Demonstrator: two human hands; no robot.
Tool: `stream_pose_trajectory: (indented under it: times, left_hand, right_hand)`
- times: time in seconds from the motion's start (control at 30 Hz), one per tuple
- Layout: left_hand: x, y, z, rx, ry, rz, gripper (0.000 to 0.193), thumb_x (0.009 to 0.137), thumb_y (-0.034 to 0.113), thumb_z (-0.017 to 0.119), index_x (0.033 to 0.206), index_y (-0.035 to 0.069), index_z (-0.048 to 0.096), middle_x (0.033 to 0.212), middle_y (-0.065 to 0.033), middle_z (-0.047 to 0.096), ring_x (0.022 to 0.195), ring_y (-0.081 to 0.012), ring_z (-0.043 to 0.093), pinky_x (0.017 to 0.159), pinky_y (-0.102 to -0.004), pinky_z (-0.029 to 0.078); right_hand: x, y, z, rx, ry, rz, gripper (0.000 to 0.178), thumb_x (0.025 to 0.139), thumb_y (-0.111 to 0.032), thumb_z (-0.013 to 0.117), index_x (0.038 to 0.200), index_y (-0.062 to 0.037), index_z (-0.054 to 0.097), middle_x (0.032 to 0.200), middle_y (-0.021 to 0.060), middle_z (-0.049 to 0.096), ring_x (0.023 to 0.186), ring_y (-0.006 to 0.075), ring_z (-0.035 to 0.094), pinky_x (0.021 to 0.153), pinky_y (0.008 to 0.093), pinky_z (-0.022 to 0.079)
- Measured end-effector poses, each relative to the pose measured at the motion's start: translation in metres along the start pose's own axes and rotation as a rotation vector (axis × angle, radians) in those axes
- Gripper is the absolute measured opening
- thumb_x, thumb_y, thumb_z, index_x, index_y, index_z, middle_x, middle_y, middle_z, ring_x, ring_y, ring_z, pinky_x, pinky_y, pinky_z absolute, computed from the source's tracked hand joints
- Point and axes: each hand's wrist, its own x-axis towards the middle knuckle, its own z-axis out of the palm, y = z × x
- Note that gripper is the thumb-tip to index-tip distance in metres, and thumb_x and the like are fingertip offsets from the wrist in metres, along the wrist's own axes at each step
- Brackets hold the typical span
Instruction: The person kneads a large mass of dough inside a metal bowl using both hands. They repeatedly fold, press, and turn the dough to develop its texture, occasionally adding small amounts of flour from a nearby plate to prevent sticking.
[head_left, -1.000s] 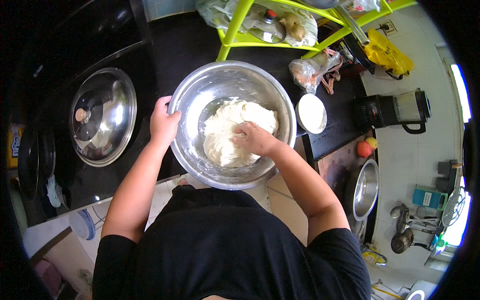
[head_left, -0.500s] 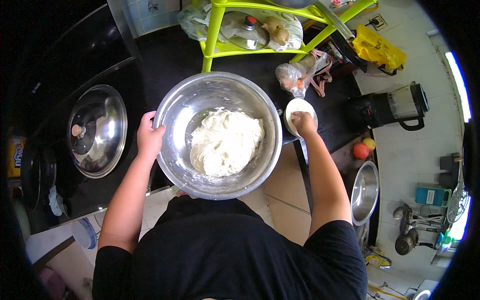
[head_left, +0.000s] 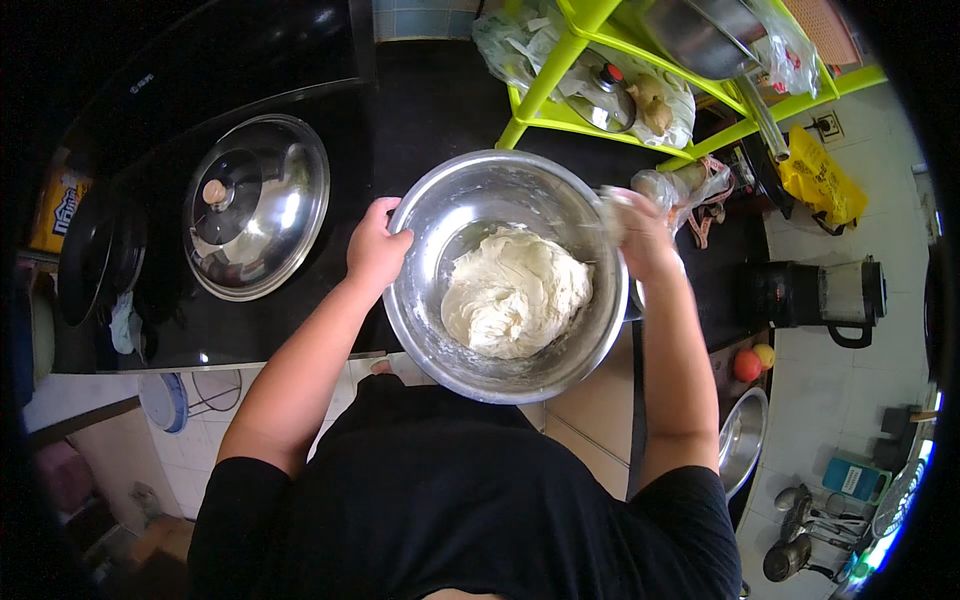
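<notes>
A large stainless steel mixing bowl sits in front of my body, holding a pale, sticky mass of dough. On its left side, my left hand grips the rim with the thumb over the edge. My right hand is at the right rim, its fingers smeared by motion and whitish at the tips; whether it holds anything cannot be made out. Behind the right forearm, only a sliver of a small white bowl shows.
A domed metal lid lies on the black counter to the left. Beyond the bowl stands a green rack with a pot and bags. To the right are a blender, fruit and another metal bowl.
My right hand has left the small white bowl and come to the mixing bowl's right rim. The view has turned, shifting the surroundings; my left hand keeps its grip.
</notes>
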Motion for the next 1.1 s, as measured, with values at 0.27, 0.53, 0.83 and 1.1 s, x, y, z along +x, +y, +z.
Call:
stream_pose_trajectory:
  times: [0.27,0.53,0.83,1.1]
  left_hand:
    - [-0.002,0.002,0.000,0.035,-0.004,-0.034,0.042,0.072,0.015,0.062,0.113,0.011,0.054,0.080,-0.0105,0.064,0.072,-0.0255,0.063,0.066,-0.0359,0.048]
    - [-0.003,0.010,-0.004,0.066,-0.050,-0.063,0.045,0.075,0.007,0.062,0.118,0.004,0.049,0.098,-0.0154,0.065,0.088,-0.0247,0.064,0.077,-0.0335,0.048]
    - [-0.001,0.006,-0.002,0.079,-0.005,-0.005,0.044,0.072,0.015,0.060,0.115,0.013,0.052,0.080,-0.0118,0.064,0.074,-0.0287,0.063,0.066,-0.0381,0.047]
    - [0.001,0.007,-0.001,-0.008,-0.070,-0.047,0.046,0.074,0.004,0.060,0.118,0.004,0.048,0.093,-0.0136,0.065,0.080,-0.0217,0.064,0.072,-0.0320,0.048]
  right_hand:
    - [0.037,0.029,0.098,-0.582,-0.186,0.088,0.023,0.086,-0.014,0.058,0.102,0.0013,0.061,0.064,0.0024,0.055,0.051,0.0110,0.048,0.046,0.0258,0.039]
    - [0.041,0.038,0.118,-0.763,-0.283,0.105,0.025,0.086,-0.020,0.059,0.098,0.0019,0.062,0.076,0.0104,0.063,0.070,0.0174,0.057,0.062,0.0302,0.046]
    - [0.054,0.031,0.100,-0.901,-0.020,-0.136,0.029,0.084,-0.022,0.059,0.099,0.0017,0.061,0.084,0.0198,0.065,0.082,0.0337,0.063,0.074,0.0375,0.048]
    - [0.035,0.010,0.043,-1.272,0.085,-0.368,0.024,0.078,-0.013,0.054,0.097,-0.0008,0.063,0.098,0.0231,0.061,0.092,0.0402,0.057,0.083,0.0417,0.046]
